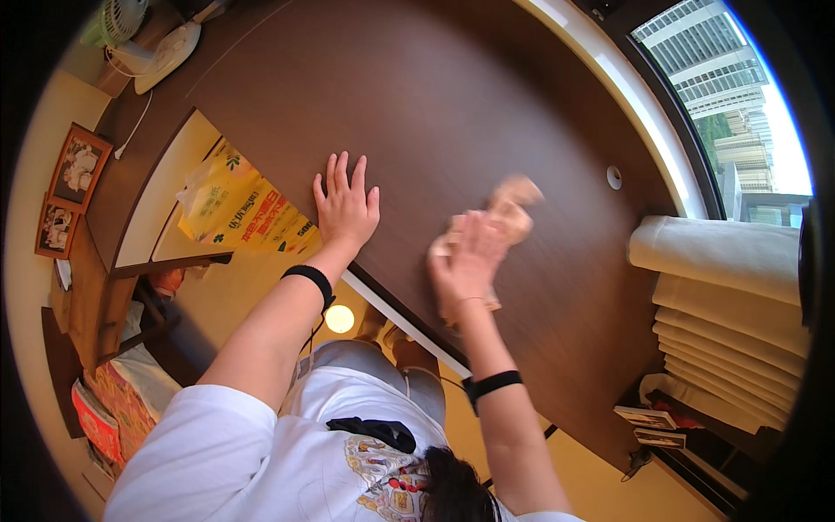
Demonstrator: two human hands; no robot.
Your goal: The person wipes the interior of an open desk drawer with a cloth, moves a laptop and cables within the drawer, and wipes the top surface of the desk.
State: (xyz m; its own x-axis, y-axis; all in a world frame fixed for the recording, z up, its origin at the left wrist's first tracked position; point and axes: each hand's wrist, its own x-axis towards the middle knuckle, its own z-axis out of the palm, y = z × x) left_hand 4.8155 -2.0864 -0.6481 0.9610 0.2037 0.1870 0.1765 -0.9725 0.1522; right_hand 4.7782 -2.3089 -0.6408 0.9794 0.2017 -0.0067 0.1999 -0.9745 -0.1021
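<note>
A dark brown wooden desk top [391, 98] spreads out before me. My left hand [347, 203] rests palm down near its front edge, fingers apart and nothing held. My right hand [471, 261] lies flat on a crumpled beige-brown cloth [515, 212], pressing it against the desk; both are blurred. Part of the cloth sticks out beyond the fingertips, and the rest is hidden beneath the palm. To the left of my left hand, a yellow plastic package [244, 205] with printed writing hangs at the desk's edge, beside a pale drawer front.
A round cable hole [614, 177] sits in the desk near the window [743, 117]. Folded cream blinds or fabric [724, 313] stand at right. A green fan [121, 23] and a white device [168, 57] are at upper left. Framed photos [79, 168] stand at far left.
</note>
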